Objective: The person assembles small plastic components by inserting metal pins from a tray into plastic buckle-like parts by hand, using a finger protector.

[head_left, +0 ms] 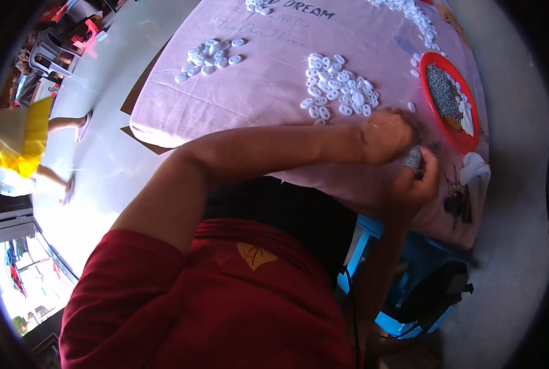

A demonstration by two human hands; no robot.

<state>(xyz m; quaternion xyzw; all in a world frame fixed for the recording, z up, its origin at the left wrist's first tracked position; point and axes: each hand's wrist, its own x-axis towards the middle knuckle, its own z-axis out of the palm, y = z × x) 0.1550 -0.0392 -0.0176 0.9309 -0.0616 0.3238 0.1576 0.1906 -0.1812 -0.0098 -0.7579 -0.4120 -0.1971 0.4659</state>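
My right hand (421, 178) is closed, thumb and fingers wrapped around a bunch of small grey screws (413, 158) near the table's front edge. Just above it, my left hand (388, 136) is smeared by motion and its fingertips are hidden, so I cannot tell if it holds anything. A heap of white oval plastic pieces with holes (342, 86) lies close beyond my left hand. One loose white piece (411, 107) sits nearby. To the right stands a red oval tray (433, 111) with a pile of small grey screws (442, 89) and several white pieces along one side.
More white pieces lie in a cluster (207, 56) at left, a small group (259, 6) at the far edge and a long row (413, 18) at far right. A pink cloth (256, 92) covers the table. A blue stool (367, 230) stands below; another person's legs (62, 125) show at left.
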